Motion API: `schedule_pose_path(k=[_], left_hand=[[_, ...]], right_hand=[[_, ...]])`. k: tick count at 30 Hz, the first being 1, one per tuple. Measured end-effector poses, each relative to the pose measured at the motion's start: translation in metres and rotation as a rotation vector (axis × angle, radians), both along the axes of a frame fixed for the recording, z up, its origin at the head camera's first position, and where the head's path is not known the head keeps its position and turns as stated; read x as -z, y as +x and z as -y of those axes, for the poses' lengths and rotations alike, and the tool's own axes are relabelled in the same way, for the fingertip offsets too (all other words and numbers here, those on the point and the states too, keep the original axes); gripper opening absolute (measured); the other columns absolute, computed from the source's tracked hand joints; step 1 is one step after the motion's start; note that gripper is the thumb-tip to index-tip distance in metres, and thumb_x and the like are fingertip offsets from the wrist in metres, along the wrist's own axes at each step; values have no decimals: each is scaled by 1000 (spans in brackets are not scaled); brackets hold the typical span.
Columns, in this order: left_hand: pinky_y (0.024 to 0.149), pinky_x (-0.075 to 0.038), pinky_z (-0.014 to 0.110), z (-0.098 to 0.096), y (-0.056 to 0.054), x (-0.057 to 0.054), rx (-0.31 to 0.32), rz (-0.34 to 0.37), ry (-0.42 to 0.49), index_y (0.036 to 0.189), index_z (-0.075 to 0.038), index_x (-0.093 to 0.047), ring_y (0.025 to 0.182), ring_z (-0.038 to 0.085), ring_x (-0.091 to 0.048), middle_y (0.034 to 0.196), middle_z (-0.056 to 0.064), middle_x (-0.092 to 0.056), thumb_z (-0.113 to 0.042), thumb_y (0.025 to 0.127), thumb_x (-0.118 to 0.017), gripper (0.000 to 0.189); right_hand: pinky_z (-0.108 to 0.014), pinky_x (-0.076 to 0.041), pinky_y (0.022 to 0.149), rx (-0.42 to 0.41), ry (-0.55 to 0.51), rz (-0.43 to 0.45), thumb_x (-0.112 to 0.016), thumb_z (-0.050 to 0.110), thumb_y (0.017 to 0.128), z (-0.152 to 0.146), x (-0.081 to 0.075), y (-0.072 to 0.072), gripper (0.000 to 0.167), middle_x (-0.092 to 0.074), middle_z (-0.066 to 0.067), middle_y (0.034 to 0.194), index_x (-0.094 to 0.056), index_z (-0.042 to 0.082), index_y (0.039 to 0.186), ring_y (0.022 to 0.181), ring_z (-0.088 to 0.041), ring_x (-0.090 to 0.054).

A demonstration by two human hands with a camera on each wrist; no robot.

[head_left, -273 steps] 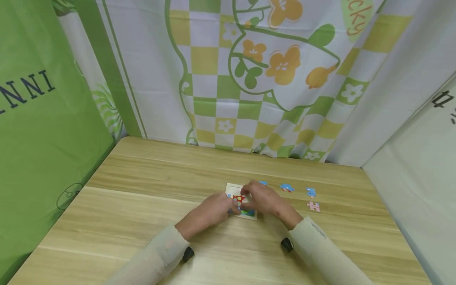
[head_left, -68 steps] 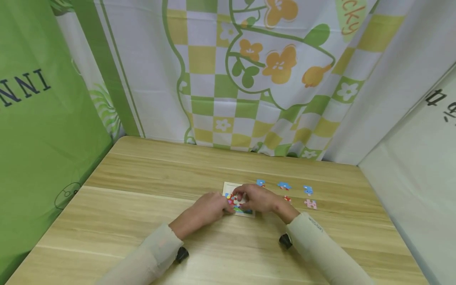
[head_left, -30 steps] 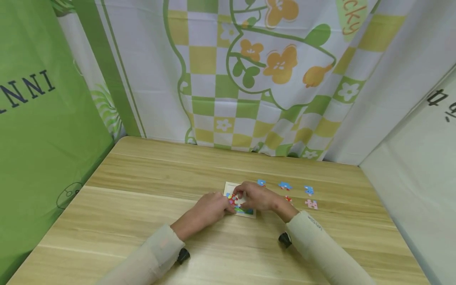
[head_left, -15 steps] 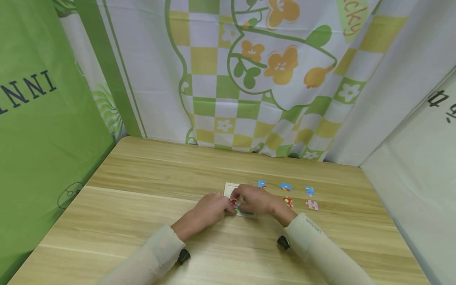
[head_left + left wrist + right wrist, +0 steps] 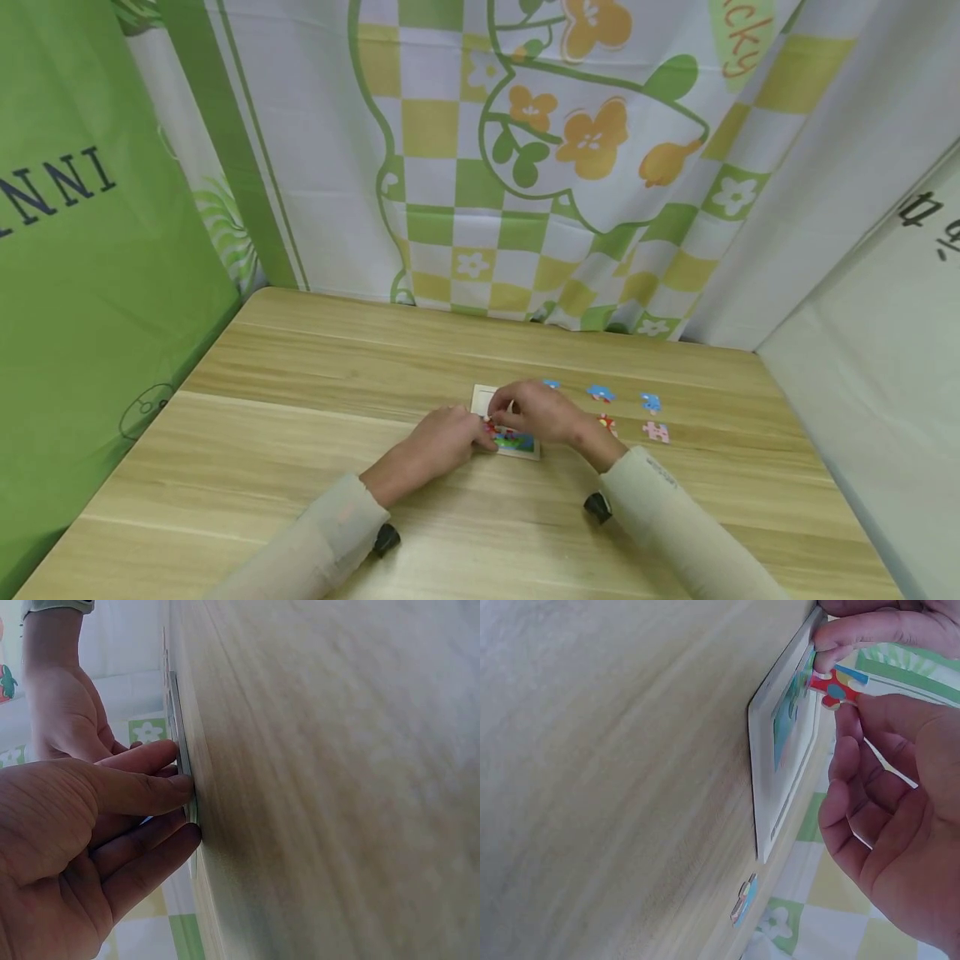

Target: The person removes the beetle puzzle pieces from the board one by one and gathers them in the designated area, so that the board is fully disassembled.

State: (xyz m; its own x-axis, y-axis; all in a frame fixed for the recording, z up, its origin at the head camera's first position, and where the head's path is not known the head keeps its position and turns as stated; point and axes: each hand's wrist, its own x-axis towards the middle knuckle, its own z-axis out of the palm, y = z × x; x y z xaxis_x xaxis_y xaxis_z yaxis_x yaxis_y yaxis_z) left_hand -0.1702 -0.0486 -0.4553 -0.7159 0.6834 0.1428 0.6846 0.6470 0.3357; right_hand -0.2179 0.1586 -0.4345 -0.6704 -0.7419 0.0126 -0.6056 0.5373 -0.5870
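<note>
A pale-framed puzzle tray (image 5: 483, 393) lies on the table, part of its picture hidden beneath both hands. My left hand (image 5: 446, 437) holds the tray by its left side near the front corner, as the left wrist view (image 5: 82, 817) also shows, thumb and fingers against the edge. Between the thumb and forefinger of my right hand (image 5: 546, 412) is a red puzzle piece with coloured dots (image 5: 838, 686). That piece is tilted up at the left fingertips, and whether it is clear of its neighbours cannot be told. Green and blue pieces (image 5: 517, 442) fill the tray's front.
Loose puzzle pieces lie right of the tray: blue ones (image 5: 600, 392) (image 5: 650, 402) in the back row, a red one (image 5: 606, 423) and a pink one (image 5: 656, 432) in front. A patterned curtain (image 5: 540, 233) hangs along the table's (image 5: 300, 467) back edge.
Since the oldest frame a red piece has come to lie among the loose ones. In the last second my right hand has tipped another red piece up; my left hand has stayed put.
</note>
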Motion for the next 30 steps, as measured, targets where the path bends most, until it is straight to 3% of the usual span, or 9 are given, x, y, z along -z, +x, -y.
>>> schedule_pose_path(k=[8, 15, 24, 30], left_hand=[[56, -49, 24, -1, 0, 1, -3, -12, 2, 98, -25, -86, 66, 2, -51, 97, -5, -77, -2, 88, -77, 26], [62, -55, 29, -1, 0, 1, -22, 12, -8, 100, -25, -85, 76, 4, -64, 102, -6, -77, -7, 91, -76, 22], [68, -57, 31, -1, 1, 0, -28, 27, -15, 101, -23, -85, 80, 7, -68, 106, -6, -77, -12, 93, -76, 16], [74, -59, 34, -1, 1, 0, -29, 23, -6, 99, -22, -85, 91, 15, -74, 104, -3, -77, -13, 92, -76, 14]], right_hand=[[-27, -51, 67, 102, 30, -75, -62, 10, 102, 1, 4, -1, 13, -71, 4, 87, -74, 11, 95, 74, -5, -59], [-29, -51, 70, 129, 13, -83, -65, 11, 102, -8, 1, -3, 10, -70, 5, 86, -73, 11, 96, 77, -7, -60], [-32, -52, 71, 189, 52, -49, -64, 12, 102, -38, -10, -3, 11, -70, 8, 91, -74, 14, 97, 77, -8, -60], [-33, -52, 72, 204, 76, -39, -65, 11, 102, -62, -12, -2, 11, -70, 6, 92, -75, 12, 97, 80, -8, -61]])
